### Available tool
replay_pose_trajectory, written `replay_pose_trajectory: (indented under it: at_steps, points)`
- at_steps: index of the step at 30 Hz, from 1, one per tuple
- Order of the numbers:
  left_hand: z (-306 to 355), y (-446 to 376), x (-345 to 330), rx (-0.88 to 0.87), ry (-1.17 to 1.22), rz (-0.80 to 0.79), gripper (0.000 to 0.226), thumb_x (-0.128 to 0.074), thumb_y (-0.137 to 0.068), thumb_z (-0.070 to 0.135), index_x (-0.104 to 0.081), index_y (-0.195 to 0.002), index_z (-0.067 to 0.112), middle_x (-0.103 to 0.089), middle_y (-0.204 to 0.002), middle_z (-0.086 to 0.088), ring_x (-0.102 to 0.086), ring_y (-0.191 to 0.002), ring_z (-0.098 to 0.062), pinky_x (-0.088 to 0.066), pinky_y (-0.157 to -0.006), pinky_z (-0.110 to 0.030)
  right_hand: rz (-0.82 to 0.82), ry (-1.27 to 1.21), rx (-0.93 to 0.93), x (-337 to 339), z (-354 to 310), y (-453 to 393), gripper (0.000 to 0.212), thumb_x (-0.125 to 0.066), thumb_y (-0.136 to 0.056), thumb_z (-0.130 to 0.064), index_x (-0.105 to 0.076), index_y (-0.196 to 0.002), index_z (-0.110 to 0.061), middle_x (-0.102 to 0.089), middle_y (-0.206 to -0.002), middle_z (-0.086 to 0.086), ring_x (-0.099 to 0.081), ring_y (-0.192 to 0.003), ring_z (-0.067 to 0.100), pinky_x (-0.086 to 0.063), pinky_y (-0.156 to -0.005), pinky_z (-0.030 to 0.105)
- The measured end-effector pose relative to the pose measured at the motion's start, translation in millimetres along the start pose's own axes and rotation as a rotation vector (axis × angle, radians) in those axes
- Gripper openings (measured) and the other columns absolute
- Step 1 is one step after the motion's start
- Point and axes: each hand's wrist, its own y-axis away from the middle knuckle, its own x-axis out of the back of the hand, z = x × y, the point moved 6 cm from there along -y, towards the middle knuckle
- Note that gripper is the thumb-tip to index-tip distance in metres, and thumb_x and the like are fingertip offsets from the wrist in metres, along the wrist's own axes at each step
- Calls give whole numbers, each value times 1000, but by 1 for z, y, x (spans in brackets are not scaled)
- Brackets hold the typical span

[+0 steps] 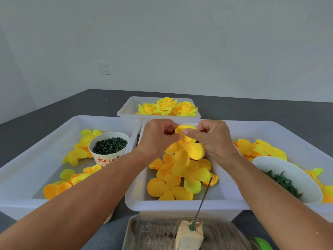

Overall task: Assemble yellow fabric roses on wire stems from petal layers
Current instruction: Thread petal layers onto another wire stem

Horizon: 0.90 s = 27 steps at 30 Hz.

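Nearest you, a foam block [189, 235] sits on a metal tray [144, 235], and a wire stem [203, 197] stands in it, bare, leaning up over the front of the middle bin [133, 195]. Nothing is threaded on it yet, so this rose looks barely begun.

Far left, the left bin [36, 141] holds scattered loose petals [59, 184] and a paper cup [109, 150] full of small dark green pieces; I can't tell what they are. Your left hand [155, 138] and right hand [216, 139] meet above the middle bin. Each grip is closed in a pinch on one petal layer [187, 148], held up between them, with its lower petals hanging free. What your fingertips are doing to the top petal is hidden by your fingers. Under it more petal layers [173, 183] lie stacked in the bin, so plenty of work is left.

Behind, the back bin [126, 107] holds three finished roses [166, 106]; its far side is out of sight, so there may be more. To the right, a white bowl [281, 168] of green leafy parts sits among more petals [259, 148], and that bin runs off the edge. A green-rimmed object [261, 244] at the bottom is cut off too.
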Motion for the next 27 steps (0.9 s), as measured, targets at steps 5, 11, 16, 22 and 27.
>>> replay_pose_trajectory:
  at_steps: [5, 11, 16, 22, 27]
  points:
    - [-8, -1, 13, 91, 95, 98, 20, -75, -73, 0, -67, -71, 18, -70, -79, -12, -65, -73, -25, -54, -76, -45, -131, -175, -47, -10, -2, 1, 17, -75, -76, -18, -68, -69, -5, -62, -63, 4, -54, -60, 11, -47, -59, 24]
    - [-3, -2, 14, 80, 208, 113, 20, -74, -72, -4, -64, -70, 13, -68, -74, -9, -62, -68, -20, -53, -70, -36, -174, -435, -286, -13, 7, 0, 14, -71, -68, -27, -72, -72, -14, -70, -72, 4, -62, -68, 17, -52, -67, 29]
    - [5, 1, 6, 0, 244, 16, 24, -69, -72, -13, -63, -67, 10, -69, -79, -7, -65, -74, -19, -55, -72, -30, 7, -368, -439, -4, 23, -3, 14, -59, -91, -18, -66, -81, -10, -70, -79, 12, -64, -71, 22, -53, -66, 33]
    - [8, 1, 3, -41, 224, -15, 21, -66, -75, -15, -61, -69, 5, -70, -83, -13, -68, -80, -27, -56, -79, -37, 69, -104, -430, 1, 25, -4, 23, -57, -93, -23, -63, -97, -1, -63, -107, 24, -58, -100, 37, -49, -81, 42]
    - [8, 1, 6, -6, 266, 32, 24, -64, -78, -13, -55, -68, 7, -69, -88, -24, -67, -81, -33, -55, -79, -37, 82, -244, -423, 2, 22, -3, 14, -74, -78, -9, -66, -83, -20, -71, -88, 4, -66, -91, 24, -54, -87, 43]
